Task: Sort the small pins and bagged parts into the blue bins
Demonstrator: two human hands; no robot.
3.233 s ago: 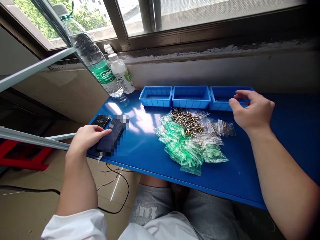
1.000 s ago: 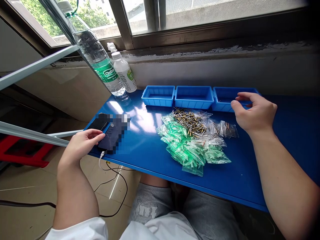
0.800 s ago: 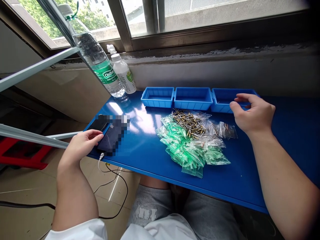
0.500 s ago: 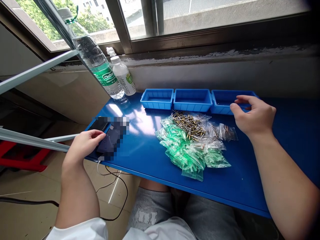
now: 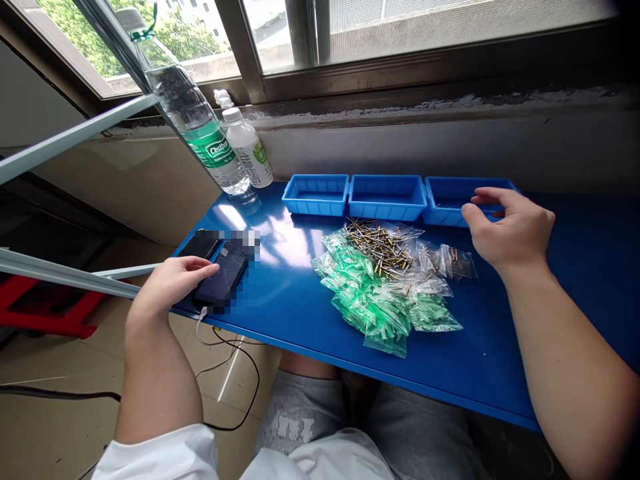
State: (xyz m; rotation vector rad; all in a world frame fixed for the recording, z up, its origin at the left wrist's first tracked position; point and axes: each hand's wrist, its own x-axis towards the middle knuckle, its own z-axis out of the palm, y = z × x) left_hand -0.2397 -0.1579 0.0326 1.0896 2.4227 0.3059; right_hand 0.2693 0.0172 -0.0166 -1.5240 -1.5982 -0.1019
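Note:
At the left of the blue table, my left hand (image 5: 175, 283) rests at the near edge of a dark phone-like device (image 5: 223, 277), fingers nearly straight and holding nothing. My right hand (image 5: 515, 230) hovers by the front of the right blue bin (image 5: 447, 215), thumb and fingers curved apart with a gap between them. Between the hands lies a heap of green-tinted plastic packets (image 5: 370, 300). Loose brass and silver pins (image 5: 383, 247) are piled on its back part. Small clear bags (image 5: 453, 261) with a few copper-coloured pieces lie at the heap's right.
Two more blue bins, the middle one (image 5: 387, 212) and the left one (image 5: 316, 205), line the back. A large water bottle (image 5: 203, 133) and a small white bottle (image 5: 250, 153) stand at the back left, beside a metal frame (image 5: 75, 137). A white cable (image 5: 199, 327) hangs off the front edge.
My left hand has shifted slightly right over the dark device. My right hand keeps nearly the same place and pose. The whole view has moved a little.

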